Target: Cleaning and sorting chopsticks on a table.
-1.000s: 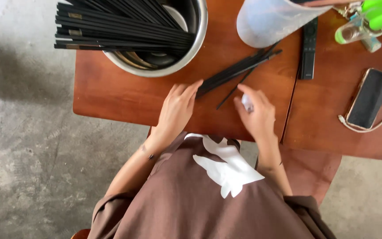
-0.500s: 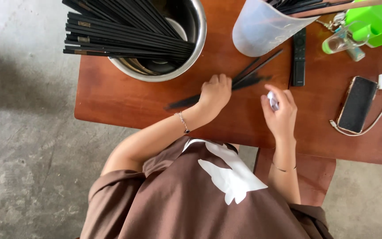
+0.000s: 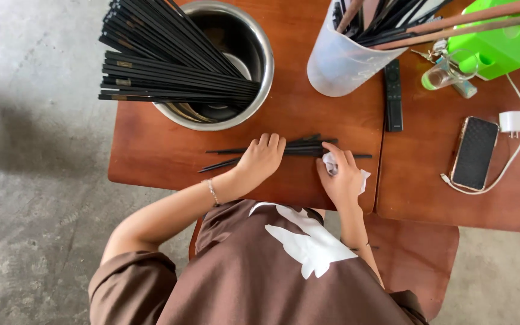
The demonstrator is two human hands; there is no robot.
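A small bundle of black chopsticks [image 3: 299,147] lies flat across the brown wooden table [image 3: 151,150]. My left hand [image 3: 260,159] rests on the bundle's left part, fingers laid over the sticks. My right hand [image 3: 339,177] holds a crumpled white tissue [image 3: 331,164] against the bundle's right part. A steel bowl [image 3: 260,54] behind my left hand is filled with many black chopsticks [image 3: 164,66] jutting out to the left.
A translucent plastic jug [image 3: 338,63] with more chopsticks stands at the back. A black remote [image 3: 393,96] lies beside it. Further right are a green box [image 3: 501,42], a small glass bottle [image 3: 443,75], a phone [image 3: 475,153] and a white charger [image 3: 513,122] with cable.
The chopstick bundle has turned from slanted to lying level across the table. My left hand slid onto it, and my right hand came down with the tissue onto its right part.
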